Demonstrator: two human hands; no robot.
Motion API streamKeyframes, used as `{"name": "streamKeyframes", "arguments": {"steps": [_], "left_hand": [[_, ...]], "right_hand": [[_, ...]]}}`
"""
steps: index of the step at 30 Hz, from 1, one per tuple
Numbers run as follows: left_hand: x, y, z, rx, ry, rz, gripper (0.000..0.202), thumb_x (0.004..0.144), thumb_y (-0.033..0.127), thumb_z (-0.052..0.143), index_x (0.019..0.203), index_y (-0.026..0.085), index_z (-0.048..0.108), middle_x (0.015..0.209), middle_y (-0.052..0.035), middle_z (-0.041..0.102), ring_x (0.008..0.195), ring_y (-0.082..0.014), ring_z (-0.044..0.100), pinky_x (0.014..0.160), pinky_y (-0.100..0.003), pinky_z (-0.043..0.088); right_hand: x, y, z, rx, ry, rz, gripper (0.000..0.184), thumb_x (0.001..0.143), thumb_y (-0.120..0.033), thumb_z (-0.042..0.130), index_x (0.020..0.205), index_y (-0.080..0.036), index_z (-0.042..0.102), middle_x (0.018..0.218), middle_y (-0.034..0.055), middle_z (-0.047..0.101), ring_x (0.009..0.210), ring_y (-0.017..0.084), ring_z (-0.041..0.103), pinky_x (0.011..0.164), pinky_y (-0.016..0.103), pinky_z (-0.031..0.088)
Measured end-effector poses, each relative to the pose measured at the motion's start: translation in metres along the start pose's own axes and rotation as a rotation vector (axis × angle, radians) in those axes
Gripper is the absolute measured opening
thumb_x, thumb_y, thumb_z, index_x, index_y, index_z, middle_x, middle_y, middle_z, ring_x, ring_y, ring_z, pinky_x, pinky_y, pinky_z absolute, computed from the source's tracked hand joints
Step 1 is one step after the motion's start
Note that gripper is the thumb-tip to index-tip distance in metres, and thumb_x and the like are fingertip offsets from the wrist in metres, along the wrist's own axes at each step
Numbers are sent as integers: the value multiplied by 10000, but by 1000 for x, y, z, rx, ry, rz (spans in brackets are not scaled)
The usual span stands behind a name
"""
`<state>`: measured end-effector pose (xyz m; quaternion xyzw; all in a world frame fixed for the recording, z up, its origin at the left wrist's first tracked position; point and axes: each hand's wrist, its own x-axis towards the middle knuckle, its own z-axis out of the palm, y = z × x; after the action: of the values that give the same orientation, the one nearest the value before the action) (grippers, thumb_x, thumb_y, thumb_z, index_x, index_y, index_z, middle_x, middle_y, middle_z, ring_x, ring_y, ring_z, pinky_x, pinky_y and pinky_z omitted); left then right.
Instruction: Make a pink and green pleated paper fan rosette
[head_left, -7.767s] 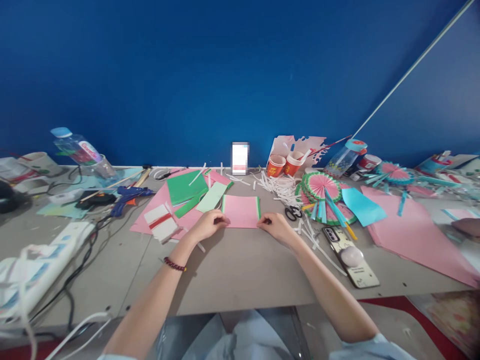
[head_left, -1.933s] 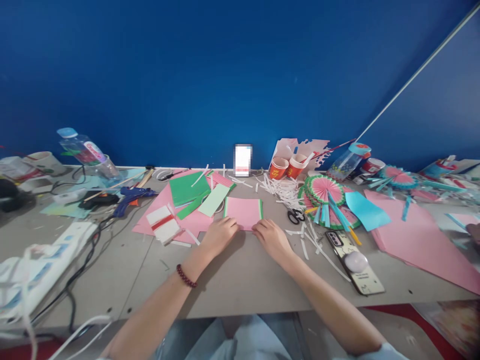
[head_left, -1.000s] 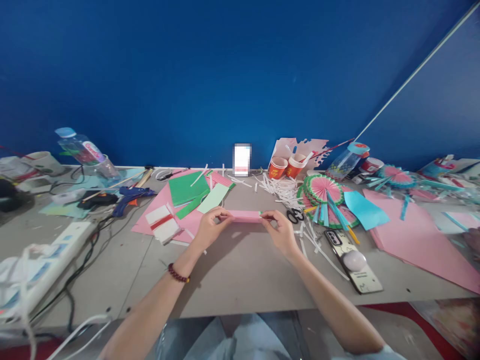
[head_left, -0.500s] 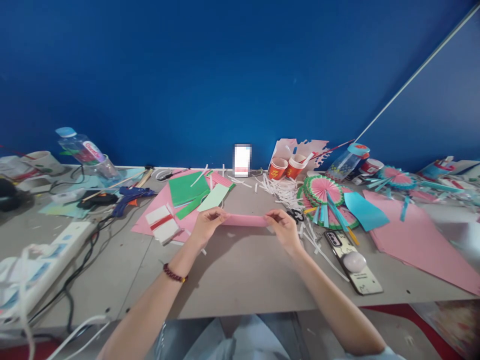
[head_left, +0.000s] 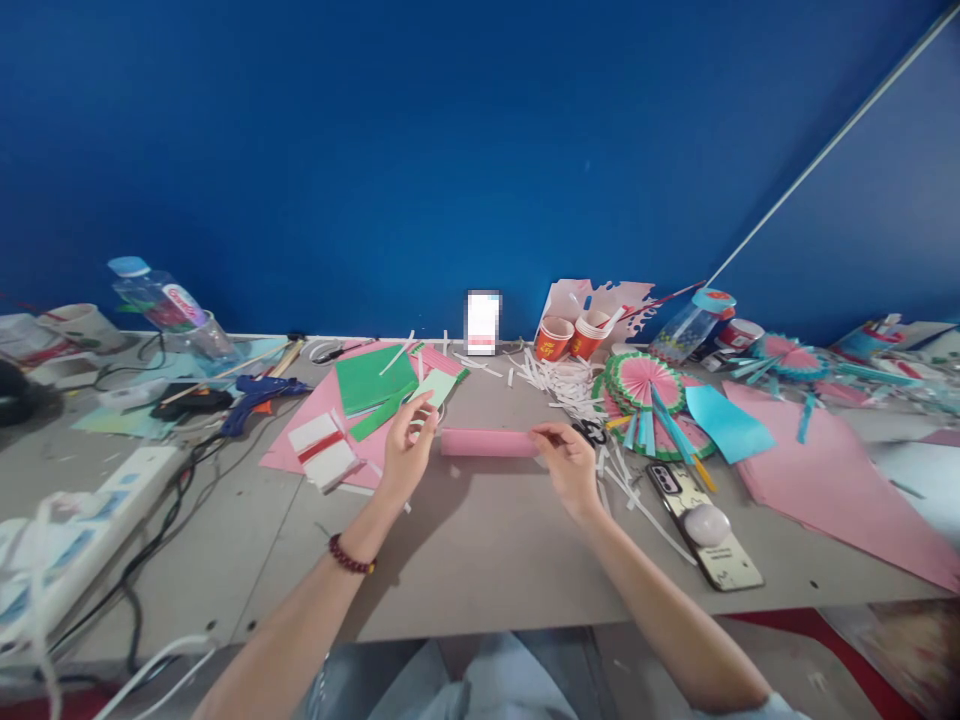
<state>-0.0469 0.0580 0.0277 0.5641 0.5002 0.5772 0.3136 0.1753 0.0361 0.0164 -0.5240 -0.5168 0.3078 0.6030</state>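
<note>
A pink paper sheet with green-edged ends (head_left: 487,442) hangs just above the grey table (head_left: 465,540), seen nearly edge-on as a narrow band. My right hand (head_left: 571,466) pinches its right end. My left hand (head_left: 406,448) is off the sheet's left end, fingers spread and raised, holding nothing. A bead bracelet is on my left wrist.
Green and pink sheets (head_left: 367,385) lie left of the hands, with a blue glue gun (head_left: 259,388) and power strip (head_left: 90,520) further left. Scissors (head_left: 592,430), paper fans (head_left: 645,385), a phone (head_left: 705,525), paper cups (head_left: 559,337) and white strips lie to the right.
The sheet lay flat under both hands; they lifted and turned it. Half a second ago both hands pinched it; now my left hand has let go and opened.
</note>
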Motion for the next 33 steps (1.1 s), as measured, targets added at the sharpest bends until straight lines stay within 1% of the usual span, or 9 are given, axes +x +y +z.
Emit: {"name": "streamKeyframes", "arguments": {"steps": [3,6,9,12,16,18,24,29,33], "left_hand": [[-11,6,1,156,105,232,137,833,293,533,862,184,611,717,-5,538,624,-107,450,589,-227,391],[-24,12,7,170,-138,290,211,866,275,477,721,173,591,611,9,517,527,-94,410,509,-221,347],[-34,16,16,153,-393,238,217,867,309,482,809,168,637,707,-23,628,600,-112,511,563,-224,401],[-40,18,23,89,-484,146,244,861,350,491,872,165,648,782,-39,667,691,-137,571,640,-243,446],[-40,18,24,68,-483,68,264,861,372,490,811,167,648,753,-21,658,694,-141,579,641,-240,451],[-38,17,23,68,-490,50,251,867,365,489,868,172,650,801,-24,671,718,-145,591,654,-239,458],[-30,10,19,218,-428,249,209,899,260,437,929,181,628,836,-41,659,755,-144,590,679,-247,465],[-24,-2,11,527,-262,632,281,876,127,425,1088,196,596,909,-72,638,848,-169,586,721,-283,463],[-21,-5,6,668,-184,770,330,853,85,438,1138,191,568,876,-72,628,820,-173,576,696,-282,449]], "right_hand": [[-5,-3,-1,-97,55,-181,110,783,-282,602,790,-182,647,737,25,640,677,145,581,626,269,473],[-14,-6,0,-193,80,-464,70,797,-169,575,800,-202,637,737,22,622,668,145,571,622,283,473],[-25,-11,5,-187,12,-694,184,782,-83,563,878,-229,624,751,22,631,673,149,581,612,288,483],[-33,-16,10,-167,-134,-724,273,778,-105,580,1016,-239,585,812,34,648,715,158,602,635,292,502],[-37,-20,10,-151,-423,-631,342,809,-277,543,1144,-210,526,1005,89,644,934,219,609,798,372,510],[-36,-20,9,-151,-459,-555,320,842,-267,482,1156,-210,513,1057,94,634,989,218,600,835,373,500],[-28,-13,9,-235,-256,-463,193,858,-174,474,1031,-215,549,921,68,653,863,180,621,779,337,510],[-17,-9,4,-365,13,-656,206,824,-136,533,1008,-224,562,963,78,620,919,205,603,761,353,518],[-12,-6,0,-388,156,-783,454,769,-137,614,1188,-237,471,1152,125,538,1041,244,560,750,380,537]]}}
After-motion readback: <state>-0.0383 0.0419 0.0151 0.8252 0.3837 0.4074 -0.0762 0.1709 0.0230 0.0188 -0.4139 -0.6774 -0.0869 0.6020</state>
